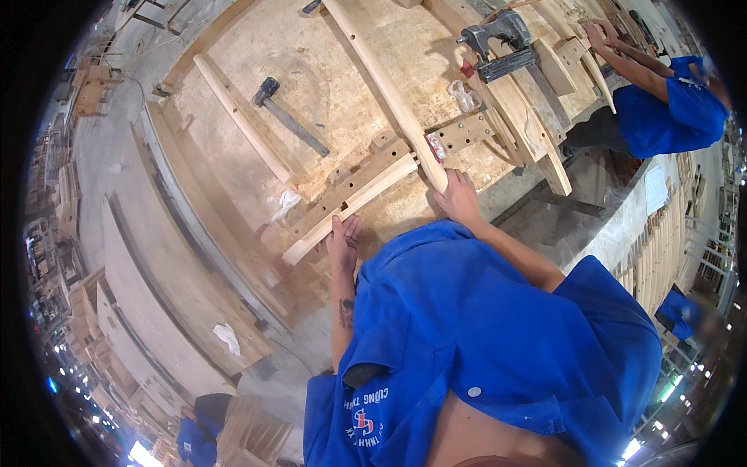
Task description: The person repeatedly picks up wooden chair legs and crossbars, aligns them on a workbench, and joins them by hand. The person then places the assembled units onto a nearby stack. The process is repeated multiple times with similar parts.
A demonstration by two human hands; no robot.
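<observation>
A short pale wooden rail (354,204) with a square mortise lies slantwise along the near edge of the workbench. My left hand (342,240) grips it near its lower left end, thumb on top. The rail's other end meets the side of a long, slightly curved wooden post (389,97), which runs away across the bench. My right hand (457,196) is closed round the near end of that post. Behind the rail, a drilled wooden block (358,180) lies alongside it, and another drilled block (467,134) sits right of the post.
A hammer (292,117) and a slim wooden piece (241,117) lie left on the bench (210,156). A nail gun (498,48) rests on timber at the far right. Beyond it a co-worker in blue (669,109) handles wood. Long boards (156,257) lie to the left.
</observation>
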